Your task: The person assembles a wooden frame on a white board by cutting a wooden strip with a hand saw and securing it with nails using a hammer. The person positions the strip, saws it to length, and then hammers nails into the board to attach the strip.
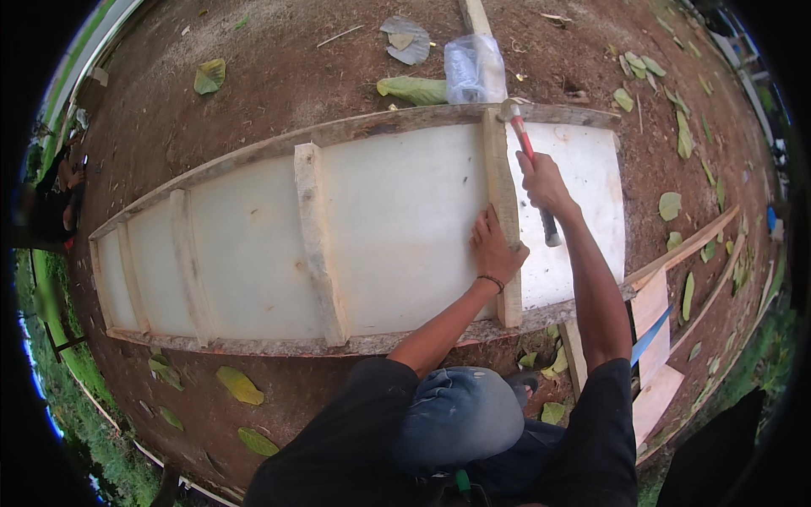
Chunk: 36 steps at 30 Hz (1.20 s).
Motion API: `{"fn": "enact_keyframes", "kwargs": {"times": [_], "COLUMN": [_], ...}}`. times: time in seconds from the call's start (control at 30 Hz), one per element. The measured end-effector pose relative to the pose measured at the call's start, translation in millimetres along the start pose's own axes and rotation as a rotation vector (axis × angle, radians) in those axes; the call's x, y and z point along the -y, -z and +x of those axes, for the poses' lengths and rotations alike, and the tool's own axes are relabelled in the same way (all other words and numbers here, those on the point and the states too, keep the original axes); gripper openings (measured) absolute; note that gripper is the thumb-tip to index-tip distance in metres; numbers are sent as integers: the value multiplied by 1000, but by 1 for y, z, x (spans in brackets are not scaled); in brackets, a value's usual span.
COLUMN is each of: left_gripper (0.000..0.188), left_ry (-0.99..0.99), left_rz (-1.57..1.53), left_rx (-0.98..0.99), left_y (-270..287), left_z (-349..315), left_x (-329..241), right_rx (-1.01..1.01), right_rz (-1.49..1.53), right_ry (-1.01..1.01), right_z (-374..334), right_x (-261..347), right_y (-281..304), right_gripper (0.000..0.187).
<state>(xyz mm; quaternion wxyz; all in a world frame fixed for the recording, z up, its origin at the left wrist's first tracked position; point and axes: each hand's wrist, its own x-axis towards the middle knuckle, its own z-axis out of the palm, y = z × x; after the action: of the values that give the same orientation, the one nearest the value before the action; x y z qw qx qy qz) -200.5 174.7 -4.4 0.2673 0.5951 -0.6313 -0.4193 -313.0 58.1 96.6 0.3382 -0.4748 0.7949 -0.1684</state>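
Observation:
A long wooden frame [253, 142] backed with white sheet [397, 228] lies on the ground before me, narrowing toward the left. Several wooden crosspieces span it. My right hand [545, 182] is closed around the handle of a hammer [521, 135] with a red shaft and dark grip. The hammer's head is at the far end of the rightmost crosspiece [498, 160], near the far rail; whether it touches the wood I cannot tell. My left hand [497, 249] is wrapped over that same crosspiece, lower down, holding it.
Beyond the far rail a clear plastic bag [475, 69] rests on a length of wood [476, 15]. At the right lie boards [655, 363] and long strips of wood [693, 245]. Fallen leaves [239, 384] dot the brown soil. Another person [61, 194] is at the far left edge.

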Motion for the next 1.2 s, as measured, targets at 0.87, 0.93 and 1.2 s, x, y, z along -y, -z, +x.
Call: {"fn": "enact_keyframes", "kwargs": {"times": [0.87,0.93,1.2], "left_gripper": [104,104,104], "left_ry": [-27,1,20], "left_rz": [55,29,51], "left_rx": [-47,-5,12], "left_y": [12,11,7], "left_z": [8,10,-12], "left_x": [16,12,21], "right_rx": [-240,73,133], "right_rz": [408,275,93], "right_ry": [216,-33,-1], "right_z": [5,7,16], "right_x": [23,23,27], "right_y": [-29,-25,-6], "right_gripper": [42,44,41]}}
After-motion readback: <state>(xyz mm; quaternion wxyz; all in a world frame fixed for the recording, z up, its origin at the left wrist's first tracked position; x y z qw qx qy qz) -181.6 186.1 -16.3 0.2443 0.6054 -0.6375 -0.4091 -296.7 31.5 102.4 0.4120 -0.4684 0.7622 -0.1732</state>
